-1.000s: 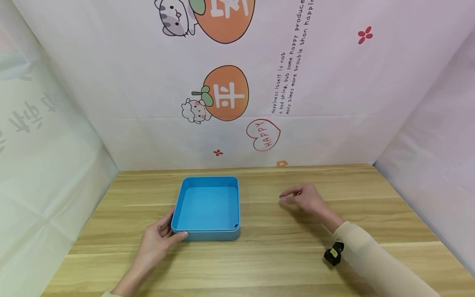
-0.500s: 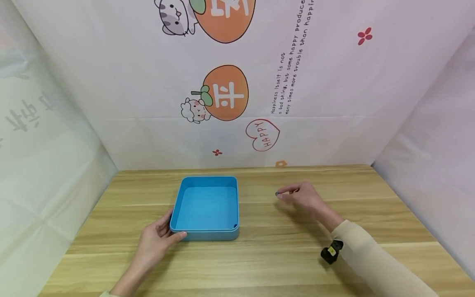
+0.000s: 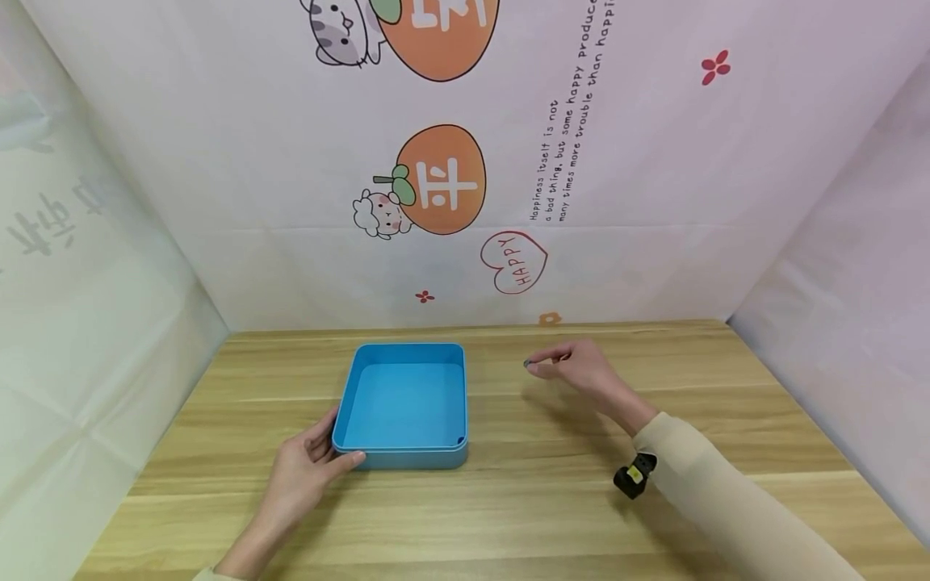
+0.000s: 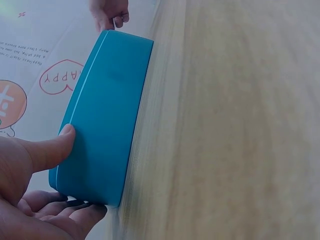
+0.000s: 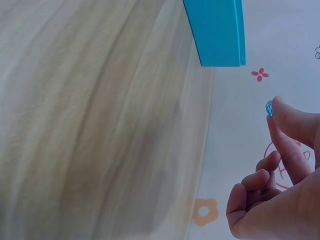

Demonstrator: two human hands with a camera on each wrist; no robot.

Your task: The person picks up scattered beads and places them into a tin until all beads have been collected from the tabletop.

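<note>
A blue open-topped square box [image 3: 414, 458] stands on the table. At its near left corner my left hand [image 3: 301, 476] holds it, thumb on the front wall [image 4: 105, 115] and the other fingers along the side. To the right of the box, above the table, my right hand [image 3: 581, 367] pinches a small marble [image 5: 269, 108] with light and dark blue stripes between thumb and index finger. The remaining fingers of that hand are curled in. Inside the box, a small dark blue thing [image 3: 461, 440] lies in the near right corner; its kind is too small to tell.
The wood-grain table [image 3: 508, 516] meets a white printed cloth [image 3: 617, 266] at the back. More cloth hangs at the left and right sides. A black wrist camera [image 3: 635, 476] sits at the right cuff.
My right hand has moved left and away from me with the marble, toward the box's far right side. The left hand and the box have stayed in place.
</note>
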